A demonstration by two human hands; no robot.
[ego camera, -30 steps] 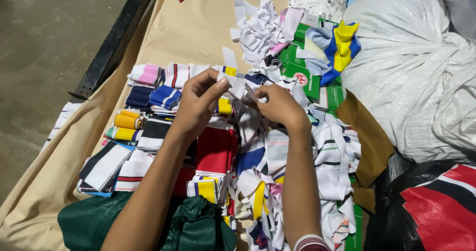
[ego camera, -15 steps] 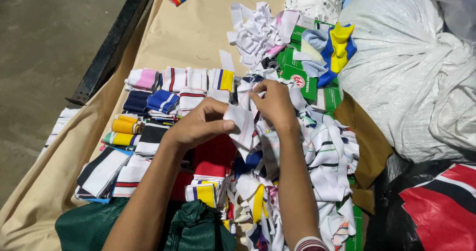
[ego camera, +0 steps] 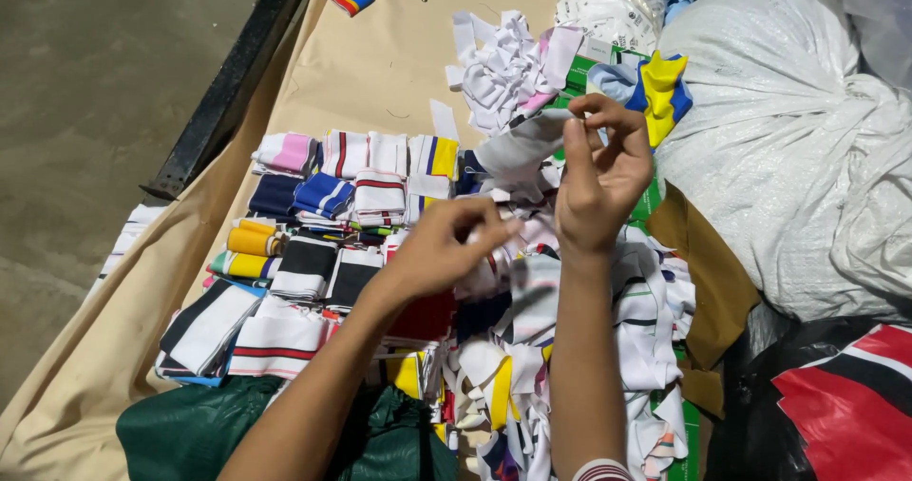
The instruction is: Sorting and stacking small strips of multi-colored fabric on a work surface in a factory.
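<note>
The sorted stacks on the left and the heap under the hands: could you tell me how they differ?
The sorted stacks lie folded and flat in neat rows on the tan sheet; the loose heap is tangled and crumpled. No hand touches the stacks, while the left hand rests on the heap and the right hand lifts a white strip above it. Both are striped knit fabric pieces in mixed colours.
</note>
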